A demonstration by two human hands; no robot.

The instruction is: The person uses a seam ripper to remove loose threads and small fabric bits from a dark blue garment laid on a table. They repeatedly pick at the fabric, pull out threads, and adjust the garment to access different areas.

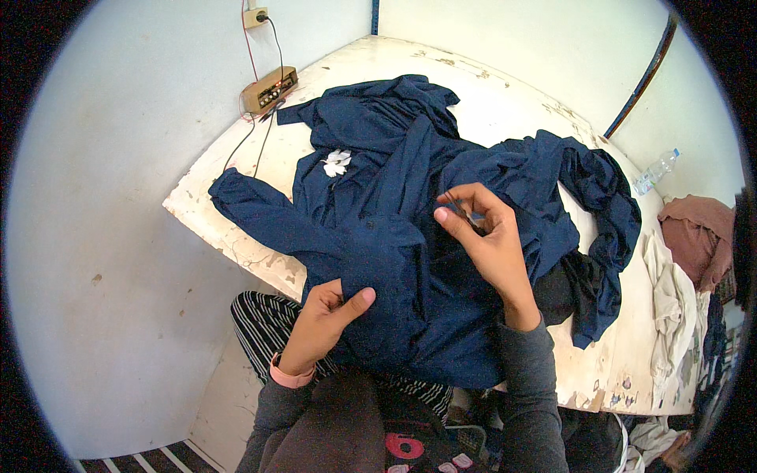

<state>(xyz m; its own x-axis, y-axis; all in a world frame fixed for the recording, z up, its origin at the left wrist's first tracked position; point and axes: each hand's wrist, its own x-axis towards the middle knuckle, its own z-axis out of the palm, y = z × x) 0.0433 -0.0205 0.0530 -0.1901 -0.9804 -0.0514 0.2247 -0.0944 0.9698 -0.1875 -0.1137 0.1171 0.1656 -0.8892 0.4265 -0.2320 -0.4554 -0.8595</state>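
Note:
A dark blue long-sleeved shirt (378, 331) lies bunched across the table and hangs over its near edge into my lap. My left hand (322, 322) grips its near left part, thumb on top and fingers folded underneath. A small dark button (370, 225) shows on the cloth ahead of that hand. My right hand (487, 236) is raised over the shirt's middle, closed on small dark thread snips (456, 202), mostly hidden by the fingers. More dark blue cloth (607, 197) is heaped to the right. A crumpled white piece (337, 162) rests on the cloth at the back left.
The worn white table (339, 67) meets walls at the left and back. A brown box with switches (270, 90) sits at the far left with cables. A clear bottle (657, 171), brown cloth (698, 236) and cream cloth (669, 307) are at the right. A basket (473, 437) is below.

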